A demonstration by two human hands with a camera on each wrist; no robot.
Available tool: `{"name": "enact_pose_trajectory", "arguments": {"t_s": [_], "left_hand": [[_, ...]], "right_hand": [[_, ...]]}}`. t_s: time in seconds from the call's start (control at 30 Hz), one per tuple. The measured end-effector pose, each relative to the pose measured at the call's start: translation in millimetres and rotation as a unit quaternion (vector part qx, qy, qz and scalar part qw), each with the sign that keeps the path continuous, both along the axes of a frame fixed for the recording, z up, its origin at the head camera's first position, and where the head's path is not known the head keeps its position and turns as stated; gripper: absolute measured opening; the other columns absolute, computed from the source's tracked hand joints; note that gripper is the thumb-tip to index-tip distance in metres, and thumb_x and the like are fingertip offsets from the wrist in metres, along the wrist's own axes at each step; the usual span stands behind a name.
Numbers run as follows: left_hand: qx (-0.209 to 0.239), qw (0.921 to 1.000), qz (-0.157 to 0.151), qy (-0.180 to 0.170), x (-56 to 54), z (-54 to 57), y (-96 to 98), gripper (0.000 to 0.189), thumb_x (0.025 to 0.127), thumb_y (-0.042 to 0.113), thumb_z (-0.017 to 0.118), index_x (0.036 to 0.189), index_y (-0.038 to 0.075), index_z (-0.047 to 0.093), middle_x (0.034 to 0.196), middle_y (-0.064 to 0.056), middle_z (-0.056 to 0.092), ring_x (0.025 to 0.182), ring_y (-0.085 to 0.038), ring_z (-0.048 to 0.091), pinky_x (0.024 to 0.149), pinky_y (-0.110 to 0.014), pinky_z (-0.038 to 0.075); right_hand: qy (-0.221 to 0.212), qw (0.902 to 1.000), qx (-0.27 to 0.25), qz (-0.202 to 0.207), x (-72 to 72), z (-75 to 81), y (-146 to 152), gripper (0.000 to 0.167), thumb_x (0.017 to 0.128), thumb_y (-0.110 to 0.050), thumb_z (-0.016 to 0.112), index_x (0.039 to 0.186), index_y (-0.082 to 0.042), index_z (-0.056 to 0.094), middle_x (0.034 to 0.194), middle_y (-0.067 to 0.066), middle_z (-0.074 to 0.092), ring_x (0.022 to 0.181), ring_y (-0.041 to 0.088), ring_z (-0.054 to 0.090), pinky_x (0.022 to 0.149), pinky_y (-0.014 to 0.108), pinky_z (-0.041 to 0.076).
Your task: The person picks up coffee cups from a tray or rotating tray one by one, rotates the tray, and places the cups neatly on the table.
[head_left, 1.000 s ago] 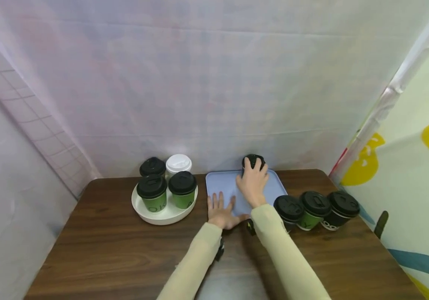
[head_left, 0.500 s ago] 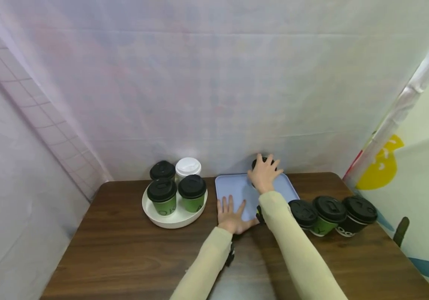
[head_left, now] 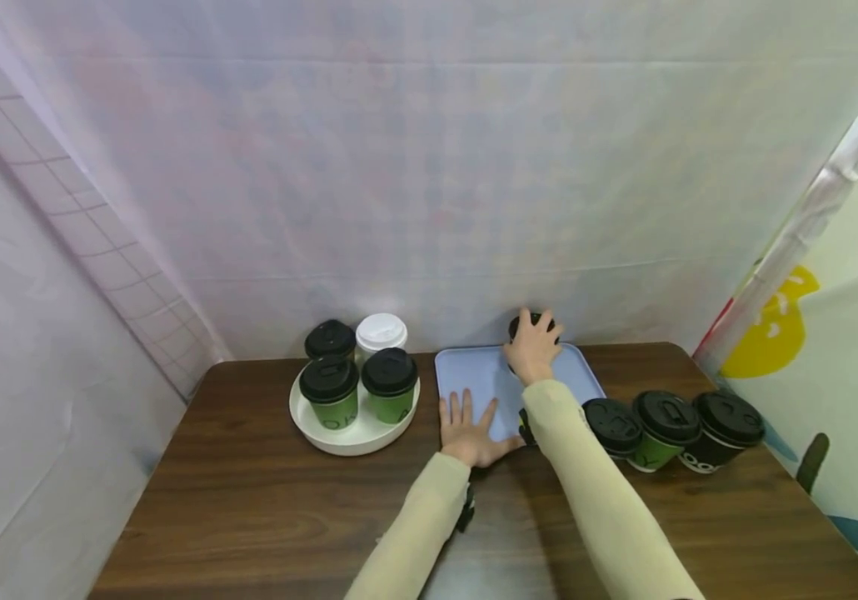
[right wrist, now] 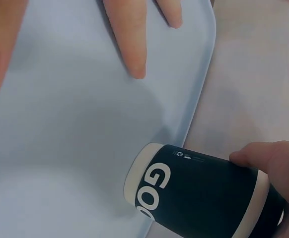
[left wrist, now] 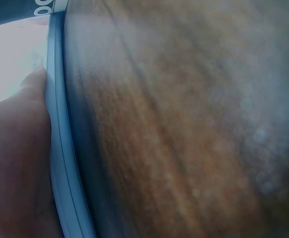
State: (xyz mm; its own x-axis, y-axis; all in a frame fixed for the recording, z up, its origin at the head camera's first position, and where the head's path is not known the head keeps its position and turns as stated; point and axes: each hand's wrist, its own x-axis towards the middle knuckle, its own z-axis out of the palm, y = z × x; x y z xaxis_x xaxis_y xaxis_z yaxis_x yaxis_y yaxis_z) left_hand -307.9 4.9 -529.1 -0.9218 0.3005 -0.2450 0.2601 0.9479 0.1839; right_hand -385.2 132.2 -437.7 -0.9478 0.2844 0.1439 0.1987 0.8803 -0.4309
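Observation:
In the head view, my left hand [head_left: 471, 435] lies with fingers spread over the front edge of the light blue tray [head_left: 466, 371]. Its thumb [left wrist: 33, 85] reaches over the rim in the left wrist view. My right hand [head_left: 534, 350] grips a dark paper coffee cup from above, at its black lid [head_left: 516, 326], near the tray's back edge. The right wrist view shows this cup [right wrist: 199, 186] with white "GOO" lettering and a pale base, the thumb against its side. Left-hand fingers [right wrist: 132, 44] appear at the top there.
Left of the tray, a round white dish [head_left: 352, 447] holds several lidded cups, including a white-lidded one [head_left: 381, 332]. To the right stand a black-lidded cup [head_left: 612, 424], a green cup [head_left: 661, 429] and a dark cup [head_left: 725, 429]. A pale curtain [head_left: 429, 183] hangs behind the table.
The head view has shifted, so everything sits farther right in it. My right hand's fingers spread wide over the lid, then draw in a little around it. My left hand stays on the tray.

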Motion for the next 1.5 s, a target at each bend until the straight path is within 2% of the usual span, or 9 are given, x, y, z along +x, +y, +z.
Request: {"name": "enact_pose_trajectory", "arguments": {"t_s": [0.3, 0.43, 0.63, 0.8, 1.0, 1.1, 1.23, 1.33, 1.5], "left_hand": [[0.003, 1.0000, -0.004, -0.006, 2.5, -8.7, 6.2, 0.099, 0.084, 0.096, 0.029, 0.165, 0.043, 0.011, 0.176, -0.015, -0.002, 0.164, -0.040, -0.005, 0.132, -0.060, -0.006], [0.006, 0.9999, -0.002, -0.011, 6.3, -7.9, 7.5, 0.091, 0.089, 0.091, 0.025, 0.165, 0.043, 0.010, 0.176, -0.015, -0.003, 0.164, -0.040, -0.006, 0.132, -0.059, -0.007], [0.013, 0.9997, -0.001, -0.021, 14.6, 4.3, 5.6, 0.085, 0.094, 0.086, 0.022, 0.165, 0.043, 0.010, 0.176, -0.014, -0.004, 0.164, -0.039, -0.006, 0.132, -0.057, -0.010], [0.022, 0.9995, 0.000, -0.024, 19.1, 16.2, 4.4, 0.084, 0.095, 0.084, 0.027, 0.166, 0.041, 0.015, 0.177, -0.015, 0.002, 0.164, -0.040, -0.001, 0.133, -0.057, -0.004], [0.029, 0.9992, 0.004, -0.027, 11.6, 9.8, 6.5, 0.082, 0.097, 0.082, 0.028, 0.166, 0.040, 0.015, 0.176, -0.015, -0.001, 0.164, -0.041, -0.005, 0.132, -0.058, -0.008], [0.017, 0.9997, 0.001, -0.020, 9.1, 7.7, 6.3, 0.083, 0.096, 0.083, 0.025, 0.166, 0.040, 0.013, 0.176, -0.015, -0.001, 0.164, -0.041, -0.004, 0.132, -0.059, -0.008], [0.013, 0.9998, 0.002, -0.011, 10.9, 14.8, 2.6, 0.080, 0.098, 0.080, 0.027, 0.166, 0.039, 0.016, 0.176, -0.016, 0.003, 0.164, -0.041, 0.000, 0.132, -0.057, -0.004], [0.018, 0.9998, 0.002, 0.002, 13.8, 22.4, -1.0, 0.073, 0.102, 0.071, 0.031, 0.166, 0.037, 0.021, 0.176, -0.016, 0.007, 0.164, -0.041, 0.004, 0.133, -0.057, -0.001], [0.021, 0.9998, 0.002, 0.001, 15.3, 28.3, -4.2, 0.063, 0.107, 0.057, 0.030, 0.165, 0.036, 0.022, 0.176, -0.017, 0.008, 0.164, -0.041, 0.005, 0.132, -0.057, -0.002]], "right_hand": [[-0.005, 0.9999, 0.010, 0.004, 8.7, -2.0, 8, 0.071, 0.098, -0.023, 0.071, 0.157, -0.008, 0.036, 0.160, 0.035, 0.022, 0.141, 0.063, 0.030, 0.102, 0.073, 0.047], [-0.009, 0.9998, 0.013, 0.009, 12.6, -2.5, 10, 0.070, 0.097, -0.022, 0.072, 0.156, -0.008, 0.037, 0.158, 0.035, 0.025, 0.139, 0.063, 0.032, 0.100, 0.073, 0.048], [-0.016, 0.9996, 0.011, 0.018, 19.0, 0.6, 10, 0.071, 0.095, -0.024, 0.074, 0.156, -0.009, 0.039, 0.155, 0.035, 0.030, 0.137, 0.062, 0.036, 0.099, 0.072, 0.050], [-0.015, 0.9995, 0.010, 0.027, 26.6, 7.2, 7, 0.073, 0.094, -0.024, 0.076, 0.156, -0.009, 0.040, 0.157, 0.034, 0.030, 0.137, 0.062, 0.037, 0.097, 0.071, 0.052], [-0.016, 0.9986, 0.031, 0.040, 39.2, 17.2, 2, 0.073, 0.095, -0.027, 0.075, 0.156, -0.010, 0.040, 0.158, 0.034, 0.030, 0.136, 0.062, 0.039, 0.102, 0.072, 0.048], [-0.013, 0.9978, 0.046, 0.045, 47.9, 23.5, -1, 0.072, 0.094, -0.029, 0.076, 0.155, -0.011, 0.042, 0.158, 0.033, 0.032, 0.135, 0.062, 0.041, 0.105, 0.072, 0.045], [-0.006, 0.9971, 0.057, 0.051, 60.8, 30.5, -2, 0.071, 0.093, -0.030, 0.077, 0.153, -0.011, 0.045, 0.157, 0.034, 0.034, 0.133, 0.063, 0.043, 0.108, 0.074, 0.041], [-0.001, 0.9965, 0.064, 0.053, 70.5, 32.6, 0, 0.069, 0.092, -0.032, 0.078, 0.151, -0.012, 0.048, 0.154, 0.033, 0.037, 0.130, 0.062, 0.046, 0.108, 0.074, 0.039], [0.005, 0.9953, 0.073, 0.063, 86.1, 31.9, 2, 0.070, 0.090, -0.034, 0.079, 0.150, -0.014, 0.050, 0.150, 0.032, 0.042, 0.126, 0.061, 0.049, 0.106, 0.072, 0.040]]}}
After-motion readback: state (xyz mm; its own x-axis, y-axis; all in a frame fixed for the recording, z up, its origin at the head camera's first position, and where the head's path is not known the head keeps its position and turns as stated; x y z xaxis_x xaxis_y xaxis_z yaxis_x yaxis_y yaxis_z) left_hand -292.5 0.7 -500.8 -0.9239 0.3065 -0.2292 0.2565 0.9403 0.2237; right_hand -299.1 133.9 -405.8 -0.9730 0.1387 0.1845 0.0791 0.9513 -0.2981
